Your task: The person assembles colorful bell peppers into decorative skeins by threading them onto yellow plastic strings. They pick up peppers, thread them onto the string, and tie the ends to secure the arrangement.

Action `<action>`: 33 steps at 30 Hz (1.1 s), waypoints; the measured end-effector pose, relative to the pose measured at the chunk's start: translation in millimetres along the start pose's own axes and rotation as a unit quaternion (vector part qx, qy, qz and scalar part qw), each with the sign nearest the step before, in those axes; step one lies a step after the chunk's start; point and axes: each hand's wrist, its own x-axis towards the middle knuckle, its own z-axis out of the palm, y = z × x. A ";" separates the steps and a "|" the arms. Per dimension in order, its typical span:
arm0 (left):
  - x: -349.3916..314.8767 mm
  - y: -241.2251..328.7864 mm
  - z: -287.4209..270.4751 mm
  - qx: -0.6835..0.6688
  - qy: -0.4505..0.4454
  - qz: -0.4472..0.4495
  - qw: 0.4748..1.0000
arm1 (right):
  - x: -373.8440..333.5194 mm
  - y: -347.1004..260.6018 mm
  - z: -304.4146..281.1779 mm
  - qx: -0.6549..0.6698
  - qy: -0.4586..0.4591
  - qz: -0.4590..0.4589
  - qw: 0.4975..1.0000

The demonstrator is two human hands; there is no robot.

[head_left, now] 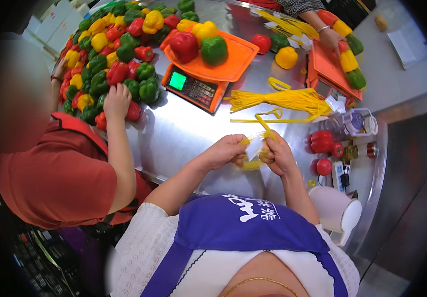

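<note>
Between my two hands, above the steel table point(174, 133), is a yellow net bag point(251, 165) with a pale, clear-looking part. My left hand point(227, 151) is closed, pinching the left side of it. Closed too, my right hand point(279, 155) grips its right side, and a yellow strip sticks up from the fingers. The exact edges of the bag are blurred. Just beyond my hands lies a bundle of yellow net bags point(278, 101) with white tags at its right end. An orange scale point(193, 89) stands farther left, carrying a red pepper point(184, 47), a yellow pepper point(204, 31) and a green pepper point(214, 50).
A large heap of bell peppers point(109, 59) covers the far left, where a co-worker in red point(65, 168) reaches in. Another person's hand point(330, 39) is over a second scale point(322, 69) with bagged peppers point(348, 62). A pale kettle point(335, 210) and bottle point(354, 123) stand right.
</note>
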 end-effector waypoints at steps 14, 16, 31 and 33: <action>-7.3 113.3 -92.5 0.137 0.413 0.446 0.782 | 158.8 -120.4 54.2 -0.461 0.044 -0.318 0.827; 0.5 138.1 -114.2 0.156 0.485 0.482 0.713 | 203.8 -146.3 57.2 -0.390 0.083 -0.371 0.839; 114.6 189.7 -144.2 0.167 0.648 0.492 0.557 | 417.7 -90.4 96.2 -0.295 0.100 -0.355 0.881; 118.2 189.0 -138.7 0.163 0.642 0.498 0.559 | 408.3 -91.4 95.3 -0.261 0.091 -0.351 0.895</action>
